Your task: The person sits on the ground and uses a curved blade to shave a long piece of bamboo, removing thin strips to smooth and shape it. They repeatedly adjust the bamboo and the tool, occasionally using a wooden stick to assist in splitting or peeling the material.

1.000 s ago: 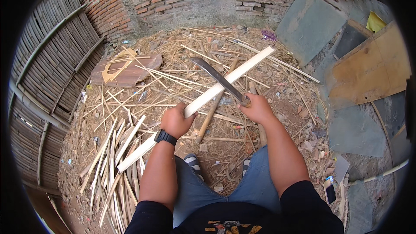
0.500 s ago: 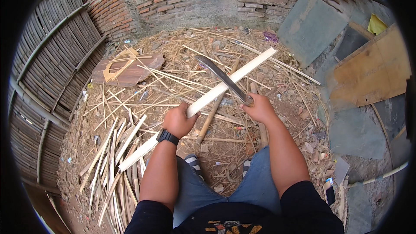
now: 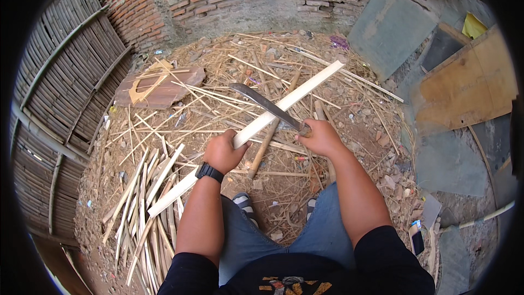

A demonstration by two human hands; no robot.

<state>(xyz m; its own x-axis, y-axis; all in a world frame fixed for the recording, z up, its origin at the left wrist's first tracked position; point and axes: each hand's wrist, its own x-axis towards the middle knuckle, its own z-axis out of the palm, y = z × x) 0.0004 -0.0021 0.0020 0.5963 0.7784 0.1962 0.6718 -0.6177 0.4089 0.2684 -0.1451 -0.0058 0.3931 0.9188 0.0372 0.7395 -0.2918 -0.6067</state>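
My left hand is closed around a long, pale split bamboo strip, which runs from beside my left thigh up to the far right. In my right hand is the handle of a machete with a dark, curved blade. The blade lies across the strip's upper side, between my two hands, its tip pointing far left. Whether the edge bites into the bamboo I cannot tell. Beneath the strip, a round wooden stick rests on the ground.
Several split bamboo strips are heaped at my left. A brown board lies beyond them, thin slivers scattered around. On the right are grey slabs, a tan panel and a phone-like object. A brick wall stands behind.
My right hand and the machete have shifted left and slightly toward me along the bamboo strip. My left hand keeps its hold, almost unmoved.
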